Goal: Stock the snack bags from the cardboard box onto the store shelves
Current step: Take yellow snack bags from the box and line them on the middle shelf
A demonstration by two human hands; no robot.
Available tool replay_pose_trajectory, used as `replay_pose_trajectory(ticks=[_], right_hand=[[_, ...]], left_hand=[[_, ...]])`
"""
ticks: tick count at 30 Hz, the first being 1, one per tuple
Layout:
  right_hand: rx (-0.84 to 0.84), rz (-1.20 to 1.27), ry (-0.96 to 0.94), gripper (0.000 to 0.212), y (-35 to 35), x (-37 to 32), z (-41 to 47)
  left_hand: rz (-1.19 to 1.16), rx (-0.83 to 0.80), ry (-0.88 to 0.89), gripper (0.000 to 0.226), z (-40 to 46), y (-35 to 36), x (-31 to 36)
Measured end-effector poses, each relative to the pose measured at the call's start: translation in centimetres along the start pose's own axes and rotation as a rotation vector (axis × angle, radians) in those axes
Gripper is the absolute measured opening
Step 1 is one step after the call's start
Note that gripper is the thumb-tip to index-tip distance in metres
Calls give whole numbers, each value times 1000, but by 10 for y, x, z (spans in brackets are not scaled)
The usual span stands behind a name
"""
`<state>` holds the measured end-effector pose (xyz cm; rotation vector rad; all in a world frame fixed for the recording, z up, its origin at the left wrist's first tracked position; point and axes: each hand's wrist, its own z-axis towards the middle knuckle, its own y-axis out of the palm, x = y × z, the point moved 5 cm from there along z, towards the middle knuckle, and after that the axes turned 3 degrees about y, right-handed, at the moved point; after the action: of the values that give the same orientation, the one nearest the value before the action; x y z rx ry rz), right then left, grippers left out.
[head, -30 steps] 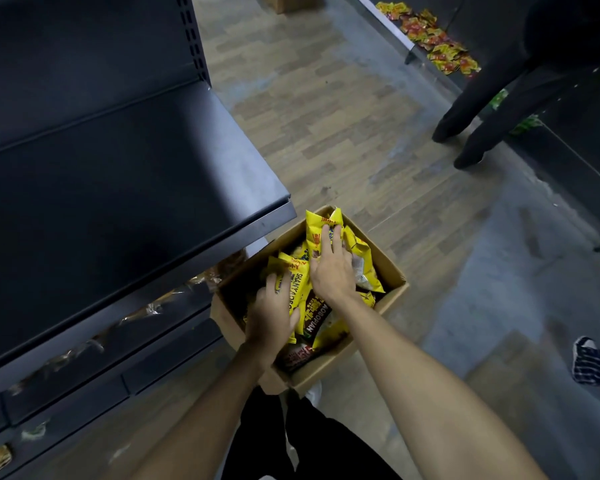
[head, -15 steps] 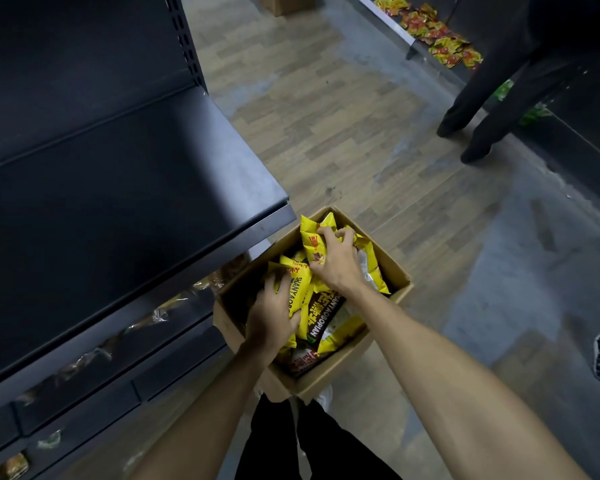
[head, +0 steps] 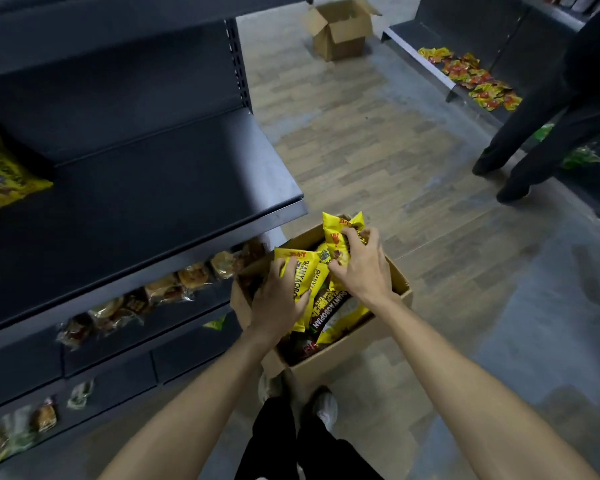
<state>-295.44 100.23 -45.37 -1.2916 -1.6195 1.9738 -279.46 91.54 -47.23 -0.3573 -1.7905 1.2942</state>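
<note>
both hands down in the cardboard box on the floor, just below the front lip of the dark shelf. right hand has its fingers curled round the crumpled top of a yellow snack bag, which stands up out of the box at its far end, long axis roughly upright, tipped a little toward the shelf. left hand lies over a second yellow bag nearer the shelf side, fingers bent over its edge, thumb hidden; looks like a grip, not just a rest. that bag lies slanted, long axis running from the far left corner back toward the person.

the relation that matters: the open shelf surface sits up and to the left of both grips, so the lift has to go up past the shelf lip and then leftward. left hand is the nearer one to the shelf; right hand must cross over the box.

more bags lie loose underneath, dark and yellow print; count not readable. box bottom hidden. one yellow bag already on the shelf, cut off at the left edge. lower shelf holds clear-wrapped pastries, dim. another person's dark legs stand at far right.
</note>
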Motion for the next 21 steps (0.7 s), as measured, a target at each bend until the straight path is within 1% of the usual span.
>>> replay_pose_trajectory(ticks=[3,6,9,13,16,21], right_hand=[[19,15,-38,56,-7,-7,-9],[37,31,-86,54,-13,-20,-18],[53,80,-127,53,-18,-39,-28],[86,160,-140,58,-17,-65,-45],[94,176,-170,59,-10,-89,-57],[80,211,-228,63,9,-149,-70]], left_hand=[[92,18,-37,70,-12,-14,1],[126,67,-39,72,-22,-28,-3],[104,139,-8,71,-33,-50,-4],[54,274,35,66,-56,-84,-7],[38,318,-6,64,-71,-107,-27],[28,440,-104,62,-104,-162,-82]])
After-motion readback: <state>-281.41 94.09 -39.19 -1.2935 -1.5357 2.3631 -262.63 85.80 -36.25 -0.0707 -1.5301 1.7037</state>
